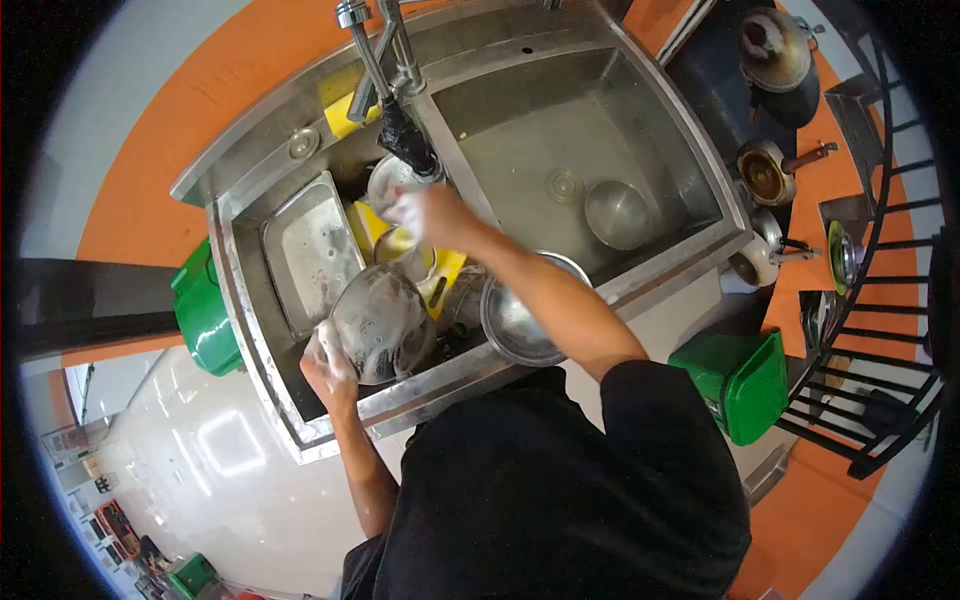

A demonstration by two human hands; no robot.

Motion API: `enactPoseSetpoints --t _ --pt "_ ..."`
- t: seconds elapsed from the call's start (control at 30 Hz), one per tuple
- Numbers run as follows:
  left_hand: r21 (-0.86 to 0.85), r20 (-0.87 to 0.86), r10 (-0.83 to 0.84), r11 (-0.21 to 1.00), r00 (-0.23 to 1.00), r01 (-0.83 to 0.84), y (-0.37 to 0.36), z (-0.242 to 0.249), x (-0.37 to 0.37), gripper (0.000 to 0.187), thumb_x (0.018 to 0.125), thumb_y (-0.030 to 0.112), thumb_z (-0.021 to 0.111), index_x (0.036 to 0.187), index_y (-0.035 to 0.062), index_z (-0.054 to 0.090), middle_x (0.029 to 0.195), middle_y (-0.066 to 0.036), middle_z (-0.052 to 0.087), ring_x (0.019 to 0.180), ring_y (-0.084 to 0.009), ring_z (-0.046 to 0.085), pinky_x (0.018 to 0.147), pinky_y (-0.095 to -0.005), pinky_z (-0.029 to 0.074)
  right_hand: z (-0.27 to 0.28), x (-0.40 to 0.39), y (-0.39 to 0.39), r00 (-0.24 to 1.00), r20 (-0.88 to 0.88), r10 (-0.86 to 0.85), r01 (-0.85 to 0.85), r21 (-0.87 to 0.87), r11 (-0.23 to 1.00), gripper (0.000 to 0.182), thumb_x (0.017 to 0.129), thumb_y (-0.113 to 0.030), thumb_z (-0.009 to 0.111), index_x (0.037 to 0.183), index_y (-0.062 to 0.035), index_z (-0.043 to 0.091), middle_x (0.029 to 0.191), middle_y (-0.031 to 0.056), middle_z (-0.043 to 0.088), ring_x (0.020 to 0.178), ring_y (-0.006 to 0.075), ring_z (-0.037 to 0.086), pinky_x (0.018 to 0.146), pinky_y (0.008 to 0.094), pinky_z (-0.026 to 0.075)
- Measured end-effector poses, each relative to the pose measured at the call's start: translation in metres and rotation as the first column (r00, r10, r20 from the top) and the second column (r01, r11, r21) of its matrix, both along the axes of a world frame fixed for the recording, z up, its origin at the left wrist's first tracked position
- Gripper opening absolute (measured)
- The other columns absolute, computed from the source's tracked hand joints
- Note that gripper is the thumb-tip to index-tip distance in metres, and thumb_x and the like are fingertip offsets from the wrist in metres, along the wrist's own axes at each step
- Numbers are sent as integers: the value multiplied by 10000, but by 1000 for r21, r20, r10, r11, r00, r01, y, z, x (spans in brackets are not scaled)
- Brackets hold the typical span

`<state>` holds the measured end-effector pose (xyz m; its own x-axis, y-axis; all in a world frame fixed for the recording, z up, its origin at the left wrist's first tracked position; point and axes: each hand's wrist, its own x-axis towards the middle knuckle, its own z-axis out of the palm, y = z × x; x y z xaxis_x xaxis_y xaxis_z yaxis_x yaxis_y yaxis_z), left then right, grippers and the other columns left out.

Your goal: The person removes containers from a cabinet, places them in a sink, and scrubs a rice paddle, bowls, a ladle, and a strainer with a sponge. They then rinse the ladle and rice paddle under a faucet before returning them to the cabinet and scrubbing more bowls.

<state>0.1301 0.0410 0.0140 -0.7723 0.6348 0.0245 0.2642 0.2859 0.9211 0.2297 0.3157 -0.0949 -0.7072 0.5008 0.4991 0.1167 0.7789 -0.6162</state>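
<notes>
My left hand [328, 368], flecked with foam, grips the near left rim of a soapy metal bowl [375, 320]. The bowl is tilted over the left sink basin. My right hand [432, 214] is closed and foamy, above the basin just below the black faucet nozzle [408, 140]. Whatever it may hold is hidden by foam and fingers. Close under that hand sits a round metal vessel [384, 188]. A yellow board [443, 278] lies partly behind the bowl. Beneath my right forearm, a second metal bowl [515, 325] rests by the sink's front edge.
A rectangular steel pan [312, 245] stands in the left basin. The right basin [530, 130] holds water and a metal bowl [618, 215]. Green bins [208, 305] flank the sink, one [735, 380] on the right. Pots [767, 172] and a black railing [860, 370] are at far right.
</notes>
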Motion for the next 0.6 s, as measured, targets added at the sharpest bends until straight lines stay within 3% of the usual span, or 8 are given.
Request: enactPoseSetpoints --t 0.03,0.07,0.17,0.2,0.27,0.4,0.47,0.6 --pt "-7 9 13 1000 1000 -13 -2 -5 -1 351 981 256 545 775 -21 609 581 0 488 576 -86 409 492 -302 328 63 46 -5 992 69 -107 125 -373 919 319 861 -388 668 797 -79 715 646 125 637 556 242 610 588 388 484" --pt "-114 -145 -86 991 986 70 -2 -10 -2 345 978 251 545 774 -19 610 569 -49 495 546 -120 404 488 -322 332 90 79 1 937 298 -181 309 -467 828 415 843 -448 696 718 -53 675 601 95 610 531 178 563 552 368 449" --pt "-385 -326 -313 906 892 178 -7 -36 -11 311 957 237 559 792 -17 629 624 -205 560 506 -299 505 527 -403 413 49 158 34 874 391 -289 477 -571 668 385 718 -380 825 636 -85 592 604 50 615 546 132 543 513 330 424" --pt "-420 -349 -402 875 847 242 -8 -47 -12 284 937 229 579 802 -13 638 665 -219 591 565 -359 549 561 -429 443 43 183 38 875 396 -280 480 -627 614 331 727 -323 825 716 -72 611 662 57 641 577 133 573 524 318 438" --pt "-530 -339 -525 792 781 303 -8 -62 -12 219 884 219 629 862 5 669 764 -250 636 741 -441 628 658 -494 493 9 220 48 951 -11 -308 105 -928 359 175 797 -127 754 833 -48 603 785 62 658 639 139 620 544 274 469" --pt "-652 -246 -607 681 756 334 -3 -63 -7 236 855 254 666 867 18 667 781 -254 639 770 -464 614 676 -521 485 -10 259 62 935 -74 -347 15 -969 248 141 815 -80 729 842 -39 596 792 68 645 668 144 627 542 262 473" --pt "-700 -190 -631 624 752 346 -4 -64 -7 248 844 264 679 874 18 666 796 -253 642 788 -460 616 683 -519 486 -8 267 70 872 301 -387 450 -804 388 178 845 -148 706 913 -29 592 778 63 627 642 163 613 565 291 490" --pt "-722 -235 -595 636 769 272 -2 -58 1 324 820 277 710 1018 27 650 971 -244 657 915 -440 619 742 -494 496 19 256 72 815 475 -332 572 -755 322 278 870 -212 651 1060 -31 557 916 93 617 752 178 609 637 337 509"
